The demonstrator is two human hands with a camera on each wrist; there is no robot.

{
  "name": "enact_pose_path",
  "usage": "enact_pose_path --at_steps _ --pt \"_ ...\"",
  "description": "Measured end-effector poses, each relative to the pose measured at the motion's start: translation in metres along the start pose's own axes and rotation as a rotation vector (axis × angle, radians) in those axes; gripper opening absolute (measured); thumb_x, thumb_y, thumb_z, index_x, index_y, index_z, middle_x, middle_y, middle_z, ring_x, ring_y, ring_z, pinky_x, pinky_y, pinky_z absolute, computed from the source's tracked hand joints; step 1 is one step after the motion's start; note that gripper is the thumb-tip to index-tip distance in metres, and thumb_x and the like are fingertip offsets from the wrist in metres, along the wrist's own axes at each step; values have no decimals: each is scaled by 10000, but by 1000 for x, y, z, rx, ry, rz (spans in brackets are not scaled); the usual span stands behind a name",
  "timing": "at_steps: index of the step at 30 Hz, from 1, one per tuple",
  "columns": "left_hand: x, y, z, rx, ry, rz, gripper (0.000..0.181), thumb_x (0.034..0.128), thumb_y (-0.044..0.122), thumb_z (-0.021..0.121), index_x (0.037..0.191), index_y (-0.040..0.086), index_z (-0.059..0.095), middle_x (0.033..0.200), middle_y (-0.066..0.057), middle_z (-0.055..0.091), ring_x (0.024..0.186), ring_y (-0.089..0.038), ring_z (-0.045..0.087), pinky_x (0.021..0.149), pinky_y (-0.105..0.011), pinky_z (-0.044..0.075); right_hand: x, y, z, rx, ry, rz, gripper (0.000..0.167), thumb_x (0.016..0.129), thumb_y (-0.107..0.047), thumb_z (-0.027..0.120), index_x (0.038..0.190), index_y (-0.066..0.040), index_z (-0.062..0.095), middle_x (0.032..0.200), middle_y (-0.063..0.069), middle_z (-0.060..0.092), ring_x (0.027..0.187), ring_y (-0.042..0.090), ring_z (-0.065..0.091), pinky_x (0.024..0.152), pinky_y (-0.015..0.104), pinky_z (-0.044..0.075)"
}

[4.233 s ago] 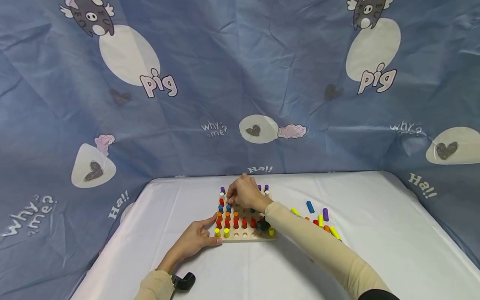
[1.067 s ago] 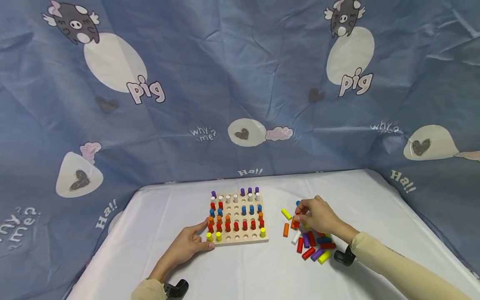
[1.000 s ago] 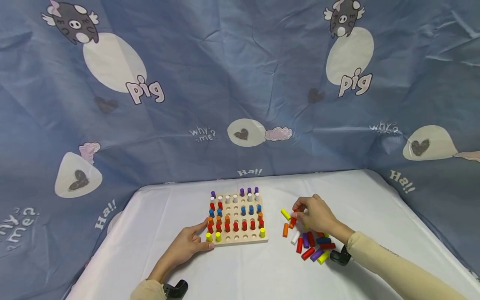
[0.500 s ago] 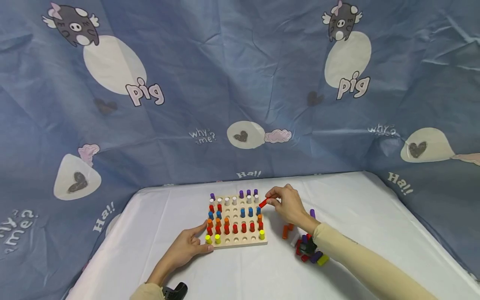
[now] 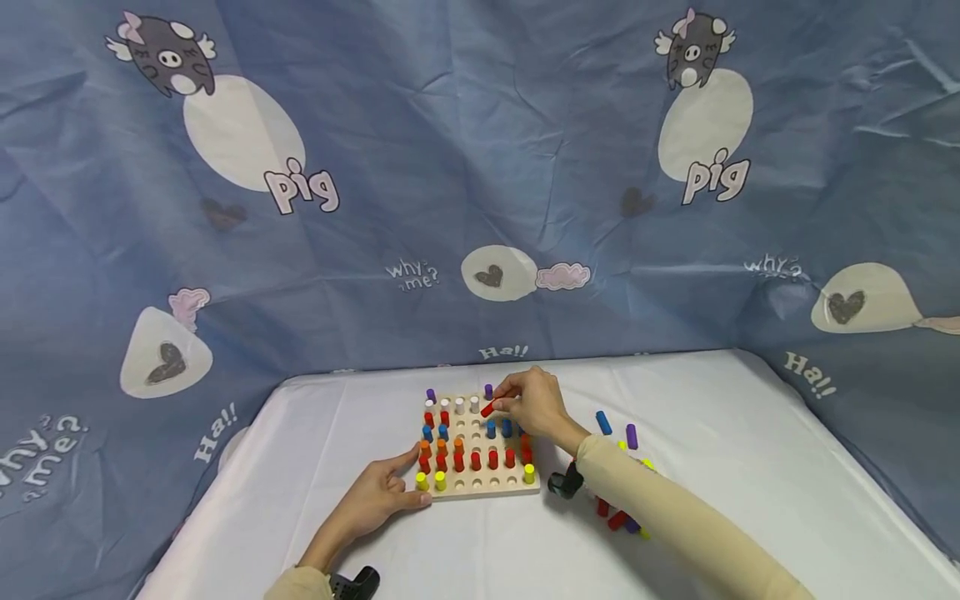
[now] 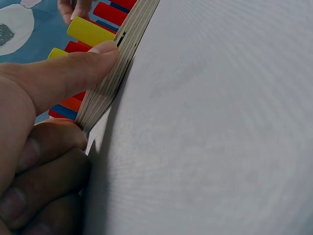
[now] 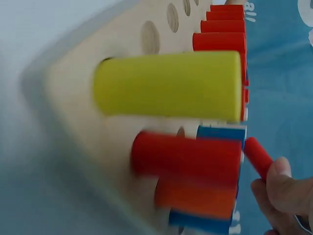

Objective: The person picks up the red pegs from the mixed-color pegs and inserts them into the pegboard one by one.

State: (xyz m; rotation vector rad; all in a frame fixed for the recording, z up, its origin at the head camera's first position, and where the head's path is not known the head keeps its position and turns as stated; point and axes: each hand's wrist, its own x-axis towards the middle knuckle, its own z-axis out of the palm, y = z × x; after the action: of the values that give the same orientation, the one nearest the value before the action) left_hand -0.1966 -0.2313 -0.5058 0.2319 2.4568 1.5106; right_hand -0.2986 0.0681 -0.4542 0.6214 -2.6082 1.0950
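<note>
A wooden pegboard [image 5: 487,492] with rows of coloured pegs lies on the white-covered table. My left hand [image 5: 378,497] holds its near left corner, thumb on the front edge and index finger at the left side. In the left wrist view, the thumb presses the layered board edge [image 6: 119,63] beside a yellow peg [image 6: 90,31]. Above the back half of the board, my right hand [image 5: 538,406] pinches a red peg [image 5: 488,408] between thumb and fingers, tilted and clear of the holes. That hand hides the board's back right pegs.
Loose pegs lie right of the board, partly hidden under the right forearm: a blue peg [image 5: 603,422], a purple peg [image 5: 632,436], a red peg [image 5: 617,520] and several others. A blue patterned cloth [image 5: 420,200] hangs behind the table.
My right hand took a red peg from the loose pile and carried it left, over the board. My left hand has stayed at the board's corner.
</note>
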Motion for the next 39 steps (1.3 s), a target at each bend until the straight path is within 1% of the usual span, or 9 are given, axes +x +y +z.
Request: enact_pose_path --at_steps 2,5,6,11,18,25,27,32,39 --pt "0 0 0 -2 -1 3 957 831 252 914 1608 0 416 554 75 293 512 -89 240 509 -231 301 4 -4 4 -3 -16 9 40 866 -171 889 880 -164 852 778 -64 785 846 167 653 938 475 450" --pt "1 1 0 5 6 14 949 832 248 913 1605 0 422 561 78 286 516 -81 237 511 -229 295 9 -10 8 -18 -29 20 47 855 -173 900 851 -174 853 771 -70 785 787 139 695 888 447 484" --pt "1 1 0 3 8 15 947 830 245 914 1604 2 424 561 79 285 517 -78 236 511 -229 293 11 -11 10 -21 -35 25 58 850 -175 905 835 -182 850 762 -72 782 759 128 695 868 436 493" --pt "0 4 -1 3 14 17 938 826 232 916 1596 -7 435 567 70 287 520 -86 237 506 -230 281 16 -17 16 -21 -80 42 91 834 -190 921 793 -203 841 729 -87 770 679 55 660 860 416 490" --pt "-1 5 0 3 4 14 947 828 247 914 1603 2 427 560 77 301 515 -89 252 509 -230 293 17 -19 23 -52 -144 -19 89 850 -188 910 797 -191 839 722 -86 765 654 49 647 771 364 480" --pt "-1 3 -2 -10 -3 29 940 838 215 906 1602 -24 412 560 74 307 508 -80 251 494 -227 278 22 -23 22 -86 -176 -35 95 836 -209 922 792 -202 838 748 -97 768 749 86 664 770 355 463" --pt "-2 2 -2 -14 -6 27 943 836 214 908 1602 -24 411 560 74 307 508 -78 253 494 -227 278 24 -24 21 -100 -190 -53 92 831 -203 925 792 -202 842 746 -100 768 766 90 671 758 347 469" --pt "-2 0 -2 -12 1 20 944 828 218 914 1602 -9 422 565 71 306 509 -80 249 490 -230 270 28 -28 20 -128 -225 -99 98 822 -189 932 786 -194 841 740 -93 769 739 81 677 706 320 472" --pt "-1 -1 -1 3 9 -1 947 828 259 915 1604 13 433 555 79 302 507 -87 251 495 -227 281 35 -31 21 -183 -248 -130 110 825 -205 931 769 -208 836 735 -102 755 720 81 641 660 297 431"
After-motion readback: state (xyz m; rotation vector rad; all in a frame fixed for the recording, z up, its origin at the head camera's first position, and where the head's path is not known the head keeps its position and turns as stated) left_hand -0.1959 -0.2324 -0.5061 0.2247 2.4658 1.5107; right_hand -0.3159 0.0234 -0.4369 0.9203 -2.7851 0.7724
